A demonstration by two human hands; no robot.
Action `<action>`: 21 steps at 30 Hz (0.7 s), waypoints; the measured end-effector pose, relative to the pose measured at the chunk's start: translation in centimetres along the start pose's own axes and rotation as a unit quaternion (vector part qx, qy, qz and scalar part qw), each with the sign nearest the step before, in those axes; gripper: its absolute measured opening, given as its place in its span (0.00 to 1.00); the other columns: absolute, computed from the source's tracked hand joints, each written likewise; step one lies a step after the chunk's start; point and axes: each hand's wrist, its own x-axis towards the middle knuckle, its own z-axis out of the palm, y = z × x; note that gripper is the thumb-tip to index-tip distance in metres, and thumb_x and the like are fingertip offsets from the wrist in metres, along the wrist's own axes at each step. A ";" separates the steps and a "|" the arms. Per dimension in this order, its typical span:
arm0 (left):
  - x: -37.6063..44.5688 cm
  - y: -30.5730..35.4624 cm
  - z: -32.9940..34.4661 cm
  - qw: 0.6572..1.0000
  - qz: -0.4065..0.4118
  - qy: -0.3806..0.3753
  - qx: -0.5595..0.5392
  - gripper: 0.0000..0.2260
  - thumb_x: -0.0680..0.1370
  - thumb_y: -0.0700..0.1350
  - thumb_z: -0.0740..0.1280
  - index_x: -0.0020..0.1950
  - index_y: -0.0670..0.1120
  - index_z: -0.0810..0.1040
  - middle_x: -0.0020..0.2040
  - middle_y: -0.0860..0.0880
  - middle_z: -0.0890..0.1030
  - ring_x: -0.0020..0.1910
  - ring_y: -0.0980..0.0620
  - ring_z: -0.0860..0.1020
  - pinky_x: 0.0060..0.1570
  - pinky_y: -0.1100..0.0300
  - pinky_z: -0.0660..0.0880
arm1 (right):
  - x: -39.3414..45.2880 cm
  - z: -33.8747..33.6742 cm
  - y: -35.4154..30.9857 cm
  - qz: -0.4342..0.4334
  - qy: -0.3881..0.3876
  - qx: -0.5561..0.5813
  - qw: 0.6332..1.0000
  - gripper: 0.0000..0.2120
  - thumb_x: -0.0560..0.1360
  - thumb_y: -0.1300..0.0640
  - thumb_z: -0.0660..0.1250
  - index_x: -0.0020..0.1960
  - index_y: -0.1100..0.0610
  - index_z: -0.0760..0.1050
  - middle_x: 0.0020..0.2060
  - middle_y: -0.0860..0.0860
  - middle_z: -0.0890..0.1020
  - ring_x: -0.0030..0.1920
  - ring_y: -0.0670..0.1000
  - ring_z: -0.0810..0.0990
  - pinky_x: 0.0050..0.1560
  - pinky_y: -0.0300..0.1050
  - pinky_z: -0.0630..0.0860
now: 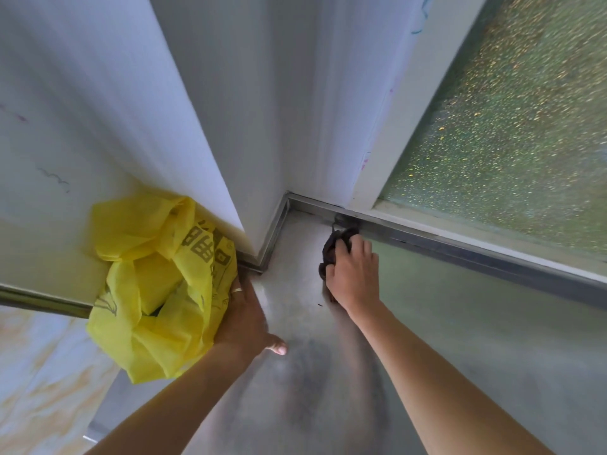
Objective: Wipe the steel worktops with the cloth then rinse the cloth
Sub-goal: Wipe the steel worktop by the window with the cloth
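Right hand [353, 274] gripping the dark cloth [331, 252] on the steel worktop [460, 339], working close to the white corner pillar [249, 110], left hand [244, 318] lying flat-fingered against the yellow bag [157, 284] beside that pillar, frosted window [525, 126] sitting on its other side.

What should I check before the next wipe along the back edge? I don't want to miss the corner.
1. Cloth in right hand: ok, fingers curled on it.
2. Cloth touching the steel worktop: ok.
3. Yellow bag held out of the way: ok, left hand presses against it.
4. Corner by the pillar reached: not ok, cloth sits to its right.
5. Strip under the window clean: cannot tell.
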 end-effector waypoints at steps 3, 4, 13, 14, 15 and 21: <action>0.4 0.1 -0.7 1.000 -0.004 -0.022 0.015 0.72 0.61 0.72 0.75 0.76 0.32 0.30 0.79 0.33 0.35 0.80 0.35 0.42 0.78 0.46 0.47 | 1.0 0.6 -1.8 0.008 -0.009 0.005 1.000 0.19 0.70 0.53 0.70 0.59 0.58 0.77 0.56 0.57 0.75 0.56 0.62 0.73 0.50 0.55 0.71; 0.4 0.4 -0.8 0.999 -0.002 -0.025 0.025 0.70 0.62 0.71 0.75 0.76 0.32 0.31 0.79 0.33 0.37 0.80 0.35 0.44 0.77 0.46 0.47 | 1.4 0.7 -2.5 0.009 -0.008 0.013 1.000 0.20 0.70 0.51 0.69 0.60 0.57 0.77 0.58 0.57 0.74 0.57 0.61 0.73 0.51 0.55 0.70; 0.8 0.6 -0.4 0.998 -0.005 -0.003 0.060 0.71 0.59 0.70 0.78 0.77 0.33 0.35 0.79 0.34 0.43 0.80 0.35 0.46 0.77 0.45 0.47 | 4.9 2.9 -7.4 -0.068 -0.006 0.112 0.991 0.29 0.75 0.46 0.50 0.70 0.54 0.75 0.69 0.54 0.74 0.69 0.58 0.69 0.69 0.58 0.63; 0.8 0.5 -0.1 0.998 -0.003 0.007 0.056 0.71 0.59 0.70 0.77 0.78 0.33 0.35 0.79 0.34 0.42 0.80 0.35 0.45 0.77 0.45 0.47 | 4.6 3.0 -7.1 -0.073 -0.006 0.109 0.991 0.28 0.76 0.48 0.52 0.71 0.54 0.75 0.69 0.53 0.73 0.70 0.57 0.69 0.67 0.58 0.64; 0.9 0.5 0.2 0.998 0.002 0.018 0.057 0.71 0.60 0.71 0.77 0.78 0.33 0.35 0.79 0.35 0.42 0.80 0.36 0.44 0.78 0.45 0.46 | 4.2 3.0 -6.9 -0.078 -0.004 0.109 0.991 0.26 0.77 0.49 0.54 0.71 0.54 0.74 0.70 0.53 0.73 0.70 0.57 0.69 0.67 0.57 0.65; 0.4 1.9 1.9 0.992 0.040 0.086 0.079 0.66 0.58 0.69 0.78 0.78 0.36 0.45 0.76 0.38 0.54 0.78 0.38 0.54 0.78 0.45 0.55 | -1.6 3.0 -5.3 -0.140 0.035 0.166 0.976 0.19 0.80 0.56 0.61 0.70 0.55 0.76 0.70 0.53 0.76 0.74 0.56 0.71 0.77 0.65 0.59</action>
